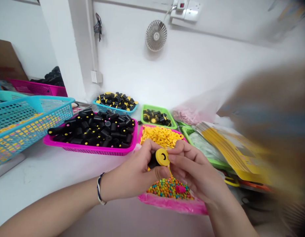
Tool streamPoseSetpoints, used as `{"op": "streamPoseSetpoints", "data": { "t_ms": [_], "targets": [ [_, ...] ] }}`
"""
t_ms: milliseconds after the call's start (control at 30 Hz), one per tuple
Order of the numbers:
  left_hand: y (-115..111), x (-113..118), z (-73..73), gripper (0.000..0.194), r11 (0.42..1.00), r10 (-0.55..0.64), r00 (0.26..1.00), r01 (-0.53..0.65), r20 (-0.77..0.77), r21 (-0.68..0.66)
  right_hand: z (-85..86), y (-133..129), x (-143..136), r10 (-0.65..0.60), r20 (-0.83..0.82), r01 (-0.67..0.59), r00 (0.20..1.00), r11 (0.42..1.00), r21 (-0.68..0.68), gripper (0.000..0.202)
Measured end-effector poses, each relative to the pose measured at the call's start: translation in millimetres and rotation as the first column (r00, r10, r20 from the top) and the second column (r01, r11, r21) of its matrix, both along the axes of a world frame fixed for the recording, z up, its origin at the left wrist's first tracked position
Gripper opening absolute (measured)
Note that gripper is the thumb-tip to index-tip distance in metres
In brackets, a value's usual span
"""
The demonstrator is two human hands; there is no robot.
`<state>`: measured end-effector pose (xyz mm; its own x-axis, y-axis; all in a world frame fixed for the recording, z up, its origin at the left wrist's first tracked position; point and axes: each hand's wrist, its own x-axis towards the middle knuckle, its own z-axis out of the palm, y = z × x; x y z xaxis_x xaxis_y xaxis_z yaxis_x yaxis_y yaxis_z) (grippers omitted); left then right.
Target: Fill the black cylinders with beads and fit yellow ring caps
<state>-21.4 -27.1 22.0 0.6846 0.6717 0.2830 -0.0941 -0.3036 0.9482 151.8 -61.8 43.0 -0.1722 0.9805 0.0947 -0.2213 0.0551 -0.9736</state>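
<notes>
My left hand (140, 168) is closed round a short black plastic cylinder (153, 162), its thumb below and its fingers behind. A flat yellow ring (162, 157) with an off-centre dark hole sits at the cylinder's end, facing me. At the ring's right edge, the thumb and forefinger of my right hand (192, 164) pinch together; its other fingers are curled. Beneath both hands is a pink tray (177, 205) with many small coloured beads (164, 188) and a pink scoop-like piece (180, 189). Loose yellow rings (162, 135) fill its far part.
Left of my hands stands a magenta basket (93, 149) heaped with black cylinders. Capped cylinders fill a blue basket (115, 108) and a green basket (159, 126) near the wall. Yellow printed cards (231, 148) lie at right, beside a blurred form. A small fan (156, 35) hangs above.
</notes>
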Motion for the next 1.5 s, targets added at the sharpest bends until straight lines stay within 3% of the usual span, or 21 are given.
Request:
{"op": "streamPoseSetpoints", "data": {
  "t_ms": [167, 233, 267, 333, 400, 467, 533, 633, 767, 900, 967, 1067, 1133, 1233, 1367, 1500],
  "targets": [
    [-6.4, -1.8, 0.4, 0.030, 0.993, 0.079, 0.997, -0.081, -0.018, -0.085, -2.7, -4.3, -2.6, 0.023, 0.140, -0.033, 0.990, 0.997, 0.066, 0.013],
    [-7.2, -0.3, -3.6, 0.023, 0.985, 0.082, 0.995, -0.072, 0.053, -0.155, -3.4, -6.3, -4.2, -0.052, 0.257, 0.004, 0.965, 0.983, 0.182, 0.009],
    [-6.9, 0.7, -5.7, 0.021, 0.980, 0.073, 0.993, -0.054, 0.097, -0.190, -3.5, -7.3, -4.9, -0.138, 0.335, 0.037, 0.932, 0.956, 0.291, 0.006],
    [-5.3, 2.5, -8.8, 0.020, 0.964, 0.037, 0.978, 0.020, 0.206, -0.266, -3.9, -8.5, -5.6, -0.331, 0.473, 0.019, 0.816, 0.835, 0.551, 0.017],
    [-3.0, 3.9, -9.2, 0.021, 0.929, -0.006, 0.940, 0.133, 0.342, -0.347, -5.5, -7.9, -6.2, -0.439, 0.542, -0.133, 0.716, 0.677, 0.723, 0.039],
    [-1.8, 5.0, -6.4, 0.020, 0.877, -0.049, 0.885, 0.260, 0.463, -0.405, -9.7, -5.5, -7.8, -0.434, 0.574, -0.268, 0.695, 0.584, 0.766, 0.058],
    [-2.8, 6.7, -1.5, 0.016, 0.818, -0.076, 0.851, 0.352, 0.520, -0.456, -16.5, -2.4, -10.7, -0.392, 0.547, -0.273, 0.740, 0.568, 0.777, 0.062],
    [-8.6, 11.4, 5.6, 0.015, 0.721, -0.050, 0.839, 0.406, 0.542, -0.561, -27.7, -0.2, -16.5, -0.410, 0.425, -0.131, 0.807, 0.578, 0.806, 0.064],
    [-18.0, 19.2, 6.8, 0.014, 0.640, 0.054, 0.802, 0.429, 0.595, -0.637, -35.4, -5.2, -21.9, -0.561, 0.325, -0.009, 0.761, 0.492, 0.871, 0.063],
    [-22.0, 22.3, 3.9, 0.015, 0.634, 0.092, 0.760, 0.454, 0.644, -0.626, -34.2, -9.1, -24.1, -0.602, 0.320, 0.013, 0.731, 0.481, 0.876, 0.061],
    [-22.5, 21.9, 4.8, 0.013, 0.651, 0.080, 0.742, 0.467, 0.666, -0.598, -32.6, -7.2, -25.8, -0.574, 0.301, 0.031, 0.762, 0.496, 0.868, 0.060],
    [-23.9, 20.2, 8.8, 0.015, 0.712, 0.069, 0.709, 0.457, 0.701, -0.533, -32.6, -2.0, -27.9, -0.554, 0.095, 0.205, 0.827, 0.455, 0.866, 0.060],
    [-25.9, 18.6, 10.8, 0.018, 0.733, 0.064, 0.694, 0.455, 0.717, -0.506, -35.5, -0.7, -26.6, -0.580, 0.005, 0.288, 0.814, 0.411, 0.865, 0.057],
    [-28.3, 15.9, 9.4, 0.021, 0.721, 0.049, 0.695, 0.472, 0.718, -0.507, -41.7, -3.9, -19.6, -0.635, 0.126, 0.193, 0.762, 0.409, 0.892, 0.054],
    [-27.0, 10.4, 3.1, 0.029, 0.724, -0.017, 0.719, 0.488, 0.695, -0.488, -39.7, -9.7, -12.6, -0.696, 0.262, 0.051, 0.669, 0.394, 0.918, 0.069],
    [-24.4, 3.3, -0.1, 0.042, 0.774, -0.111, 0.839, 0.409, 0.532, -0.484, -25.9, -10.5, -15.6, -0.716, 0.298, -0.083, 0.632, 0.320, 0.944, 0.066]
  ]
}}
